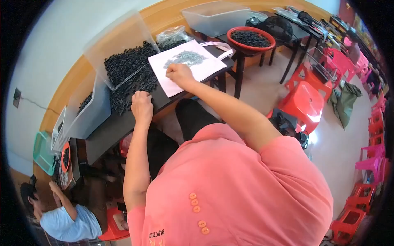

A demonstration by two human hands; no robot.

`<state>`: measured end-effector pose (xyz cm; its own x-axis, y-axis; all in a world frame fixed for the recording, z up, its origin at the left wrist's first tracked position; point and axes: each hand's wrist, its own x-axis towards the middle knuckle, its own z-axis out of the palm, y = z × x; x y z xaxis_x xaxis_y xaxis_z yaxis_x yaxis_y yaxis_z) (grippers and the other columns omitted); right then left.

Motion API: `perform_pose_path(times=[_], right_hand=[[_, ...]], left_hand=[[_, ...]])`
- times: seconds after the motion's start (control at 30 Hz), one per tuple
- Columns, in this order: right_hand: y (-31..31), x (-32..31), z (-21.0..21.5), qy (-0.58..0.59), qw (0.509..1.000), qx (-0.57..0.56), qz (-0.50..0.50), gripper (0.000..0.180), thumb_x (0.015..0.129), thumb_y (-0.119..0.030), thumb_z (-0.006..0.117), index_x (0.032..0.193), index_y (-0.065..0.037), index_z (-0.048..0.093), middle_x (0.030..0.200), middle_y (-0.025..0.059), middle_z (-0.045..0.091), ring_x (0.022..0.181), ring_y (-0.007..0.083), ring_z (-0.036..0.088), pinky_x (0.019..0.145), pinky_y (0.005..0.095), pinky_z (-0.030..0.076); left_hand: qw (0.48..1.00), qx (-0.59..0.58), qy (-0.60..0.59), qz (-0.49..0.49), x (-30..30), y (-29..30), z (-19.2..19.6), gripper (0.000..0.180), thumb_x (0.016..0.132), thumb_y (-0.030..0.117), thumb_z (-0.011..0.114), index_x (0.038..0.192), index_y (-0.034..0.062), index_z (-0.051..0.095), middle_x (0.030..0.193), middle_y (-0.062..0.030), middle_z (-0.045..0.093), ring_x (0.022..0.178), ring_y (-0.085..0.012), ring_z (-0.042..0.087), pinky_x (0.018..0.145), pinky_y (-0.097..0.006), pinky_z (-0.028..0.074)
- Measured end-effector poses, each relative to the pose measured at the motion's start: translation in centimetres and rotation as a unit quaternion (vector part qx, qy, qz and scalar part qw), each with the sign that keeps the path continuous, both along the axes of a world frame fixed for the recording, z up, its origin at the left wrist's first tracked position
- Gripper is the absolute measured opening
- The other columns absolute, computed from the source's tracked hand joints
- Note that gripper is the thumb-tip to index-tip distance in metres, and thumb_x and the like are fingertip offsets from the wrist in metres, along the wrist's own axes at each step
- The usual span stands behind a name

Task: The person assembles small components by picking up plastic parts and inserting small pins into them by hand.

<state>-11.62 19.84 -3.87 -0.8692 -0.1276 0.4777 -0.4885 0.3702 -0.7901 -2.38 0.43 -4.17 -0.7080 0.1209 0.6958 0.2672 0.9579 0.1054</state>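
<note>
My left hand rests at the near edge of a loose pile of small black pieces on the table, its fingers curled. Whatever it pinches is hidden. Above a pale pink tote bag lying flat, my right hand is closed, thumb and fingers together; I cannot make out what is in them. Beside its knuckles, a spread of small silver-grey parts lies on the bag. A clear plastic bin lies tipped behind the black pile, with more black pieces inside.
Left stands another translucent bin, then a green basket by a co-worker in light blue. At the right, a red basin of black pieces sits on the dark table. Red stools and a green sack stand on the floor.
</note>
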Motion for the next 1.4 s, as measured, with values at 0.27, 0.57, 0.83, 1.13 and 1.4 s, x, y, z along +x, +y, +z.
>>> perform_pose_path(times=[0.27,0.57,0.83,1.13,1.4], right_hand=[[-0.5,-1.8,-1.7,0.062,0.998,-0.012,-0.003,0.017,0.071,-0.024,0.066,0.076,-0.009,0.070,0.076,0.0139,0.068,0.073,0.0314,0.066,0.067,0.0436,0.050],[-1.5,-0.8,-1.3,0.049,0.999,-0.001,-0.024,0.014,0.068,-0.021,0.065,0.072,-0.008,0.067,0.074,0.0143,0.067,0.074,0.0341,0.065,0.066,0.0450,0.049],[-1.4,-0.7,-0.8,0.077,0.994,0.017,-0.070,0.009,0.069,-0.017,0.063,0.072,-0.010,0.067,0.075,0.0150,0.067,0.075,0.0358,0.065,0.067,0.0468,0.050],[-1.1,0.5,0.2,0.056,0.996,0.051,-0.052,0.017,0.076,-0.014,0.055,0.076,-0.005,0.069,0.085,0.0216,0.067,0.081,0.0394,0.065,0.072,0.0495,0.051],[-1.6,0.7,-0.2,0.060,0.995,0.050,-0.065,0.015,0.075,-0.014,0.056,0.074,-0.005,0.068,0.083,0.0208,0.067,0.081,0.0394,0.064,0.071,0.0500,0.050]], left_hand=[[1.000,-0.008,0.007,-0.029,-0.3,-0.1,0.0,0.010,0.083,0.015,0.061,0.079,0.0057,0.062,0.086,-0.0134,0.058,0.088,-0.0347,0.056,0.077,-0.044,0.045],[0.998,-0.061,-0.015,0.008,-0.9,-1.1,-0.7,0.009,0.088,0.014,0.059,0.092,0.0061,0.063,0.093,-0.0119,0.058,0.092,-0.0335,0.056,0.079,-0.044,0.045],[0.994,-0.091,-0.044,0.037,-1.4,-1.2,-0.6,0.011,0.091,0.017,0.059,0.092,0.0064,0.062,0.094,-0.0117,0.058,0.091,-0.0341,0.057,0.076,-0.046,0.046],[0.994,-0.092,-0.039,0.034,-1.1,-0.9,-0.4,0.012,0.089,0.020,0.060,0.094,0.0090,0.063,0.094,-0.0118,0.060,0.091,-0.0342,0.058,0.075,-0.045,0.047],[0.998,-0.051,-0.031,-0.006,-1.5,-2.4,-1.2,0.013,0.085,0.014,0.065,0.093,0.0042,0.062,0.093,-0.0132,0.059,0.089,-0.0341,0.057,0.077,-0.044,0.045]])
